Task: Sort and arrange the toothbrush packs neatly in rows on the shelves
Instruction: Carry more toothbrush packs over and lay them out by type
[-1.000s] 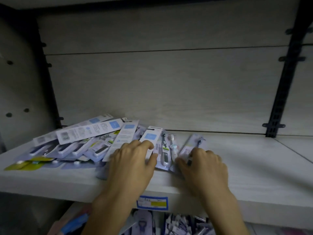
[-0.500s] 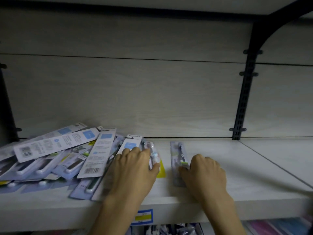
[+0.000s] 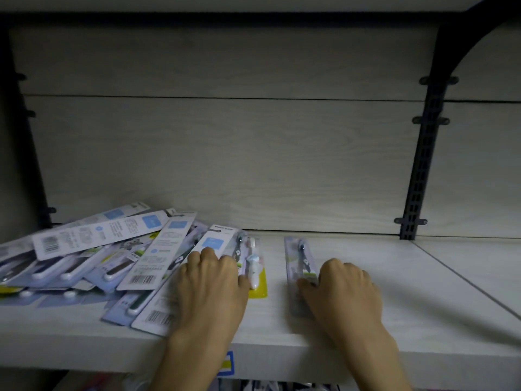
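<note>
A loose heap of toothbrush packs [image 3: 93,258], white and pale blue with barcodes, covers the left part of the pale wooden shelf [image 3: 423,300]. My left hand [image 3: 211,286] rests with curled fingers on the packs at the heap's right edge, beside a pack with a yellow card [image 3: 258,280]. A single clear toothbrush pack [image 3: 298,258] lies apart, pointing toward the back wall. My right hand [image 3: 346,286] holds its near end, fingers curled over it.
The shelf's back panel [image 3: 253,165] rises just behind the packs. A black slotted upright [image 3: 420,170] with a bracket stands at the right. A blue and yellow price label [image 3: 227,364] sits on the shelf's front edge. More goods show dimly below.
My right hand has slid one pack out of the heap to the right and turned it straight. The left hand stays on the heap. The view has shifted right and a little closer.
</note>
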Available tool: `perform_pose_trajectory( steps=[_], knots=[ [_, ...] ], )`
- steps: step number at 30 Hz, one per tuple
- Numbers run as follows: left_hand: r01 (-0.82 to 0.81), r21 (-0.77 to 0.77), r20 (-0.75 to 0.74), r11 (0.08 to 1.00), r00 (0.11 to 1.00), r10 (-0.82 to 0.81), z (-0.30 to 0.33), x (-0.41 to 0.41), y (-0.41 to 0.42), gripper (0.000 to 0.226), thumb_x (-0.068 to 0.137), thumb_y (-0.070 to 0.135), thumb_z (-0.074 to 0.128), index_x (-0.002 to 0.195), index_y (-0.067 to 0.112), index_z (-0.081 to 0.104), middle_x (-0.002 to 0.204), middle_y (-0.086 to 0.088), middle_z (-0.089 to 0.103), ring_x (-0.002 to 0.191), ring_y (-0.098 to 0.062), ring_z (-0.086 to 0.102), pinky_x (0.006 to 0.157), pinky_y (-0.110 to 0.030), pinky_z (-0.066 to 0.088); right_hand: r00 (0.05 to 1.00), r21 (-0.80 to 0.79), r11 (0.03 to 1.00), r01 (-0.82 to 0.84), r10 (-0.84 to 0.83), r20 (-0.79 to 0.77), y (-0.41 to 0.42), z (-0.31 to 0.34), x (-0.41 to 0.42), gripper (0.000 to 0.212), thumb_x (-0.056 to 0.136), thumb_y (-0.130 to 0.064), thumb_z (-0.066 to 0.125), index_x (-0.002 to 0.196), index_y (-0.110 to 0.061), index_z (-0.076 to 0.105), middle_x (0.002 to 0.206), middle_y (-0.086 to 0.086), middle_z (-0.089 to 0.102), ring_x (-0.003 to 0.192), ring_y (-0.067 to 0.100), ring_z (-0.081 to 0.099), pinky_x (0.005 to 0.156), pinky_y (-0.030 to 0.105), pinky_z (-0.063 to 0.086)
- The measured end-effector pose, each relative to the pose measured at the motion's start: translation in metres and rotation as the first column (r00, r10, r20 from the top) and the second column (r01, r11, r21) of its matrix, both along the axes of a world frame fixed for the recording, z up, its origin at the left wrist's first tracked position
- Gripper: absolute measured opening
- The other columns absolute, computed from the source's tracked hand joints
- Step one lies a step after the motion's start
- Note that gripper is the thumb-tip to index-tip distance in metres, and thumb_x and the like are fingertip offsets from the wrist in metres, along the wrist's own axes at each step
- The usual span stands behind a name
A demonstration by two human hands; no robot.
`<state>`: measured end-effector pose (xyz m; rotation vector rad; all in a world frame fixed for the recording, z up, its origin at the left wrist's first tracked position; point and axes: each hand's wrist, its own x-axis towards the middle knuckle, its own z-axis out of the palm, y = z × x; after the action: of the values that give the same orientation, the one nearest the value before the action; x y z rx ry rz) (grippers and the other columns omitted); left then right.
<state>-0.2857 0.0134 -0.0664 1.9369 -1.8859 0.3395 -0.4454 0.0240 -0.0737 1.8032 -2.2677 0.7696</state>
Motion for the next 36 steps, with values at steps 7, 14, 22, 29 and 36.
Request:
perform_pose_trajectory(
  steps=[7, 14, 22, 29, 36],
  knots=[
    [-0.082, -0.081, -0.15, 0.993, 0.986, 0.07, 0.001, -0.005, 0.01, 0.025, 0.085, 0.041, 0.051, 0.072, 0.019, 0.049, 0.086, -0.001, 0.046, 0.092, -0.022, 0.052, 0.066, -0.031, 0.035, 0.993, -0.106, 0.994, -0.04, 0.051, 0.107, 0.005, 0.0, -0.011, 0.036, 0.085, -0.043, 0.049, 0.065, -0.015, 0.041, 0.081, 0.009, 0.059, 0.081, 0.032, 0.054, 0.062, 0.032, 0.033],
    [-0.065, -0.108, -0.229, 0.992, 0.973, 0.038, -0.001, -0.008, 0.012, 0.03, 0.085, 0.041, 0.052, 0.098, 0.017, 0.063, 0.108, -0.001, 0.056, 0.098, -0.022, 0.052, 0.073, -0.033, 0.047, 0.984, -0.107, 0.994, -0.014, 0.032, 0.175, 0.009, 0.006, -0.015, 0.034, 0.081, -0.043, 0.052, 0.066, -0.013, 0.048, 0.069, 0.006, 0.051, 0.066, 0.03, 0.043, 0.056, 0.031, 0.031],
    [-0.001, -0.184, -0.377, 0.983, 0.924, -0.07, 0.009, 0.002, 0.015, 0.027, 0.081, 0.04, 0.055, 0.09, 0.016, 0.064, 0.101, 0.0, 0.055, 0.08, -0.016, 0.046, 0.063, -0.029, 0.036, 0.978, -0.146, 0.989, 0.026, 0.006, 0.211, 0.017, 0.012, 0.001, 0.037, 0.082, -0.045, 0.05, 0.068, -0.011, 0.049, 0.062, 0.004, 0.044, 0.065, 0.031, 0.041, 0.051, 0.032, 0.028],
    [0.133, -0.216, -0.402, 0.967, 0.891, -0.212, 0.012, 0.01, 0.021, 0.025, 0.08, 0.041, 0.057, 0.097, 0.023, 0.063, 0.101, 0.005, 0.058, 0.083, -0.015, 0.054, 0.066, -0.029, 0.041, 0.965, -0.261, 0.963, 0.061, 0.01, 0.261, 0.028, 0.012, 0.016, 0.032, 0.082, -0.045, 0.052, 0.074, -0.013, 0.054, 0.068, 0.003, 0.059, 0.066, 0.025, 0.05, 0.051, 0.03, 0.035],
    [0.215, -0.302, -0.458, 0.929, 0.822, -0.339, 0.001, 0.017, 0.03, 0.028, 0.079, 0.033, 0.064, 0.104, 0.02, 0.066, 0.109, 0.003, 0.058, 0.076, -0.011, 0.047, 0.063, -0.023, 0.029, 0.968, -0.334, 0.932, 0.144, -0.063, 0.243, 0.056, -0.003, 0.02, 0.031, 0.083, -0.045, 0.053, 0.079, -0.015, 0.058, 0.065, 0.003, 0.062, 0.063, 0.026, 0.051, 0.05, 0.032, 0.033]
  ],
)
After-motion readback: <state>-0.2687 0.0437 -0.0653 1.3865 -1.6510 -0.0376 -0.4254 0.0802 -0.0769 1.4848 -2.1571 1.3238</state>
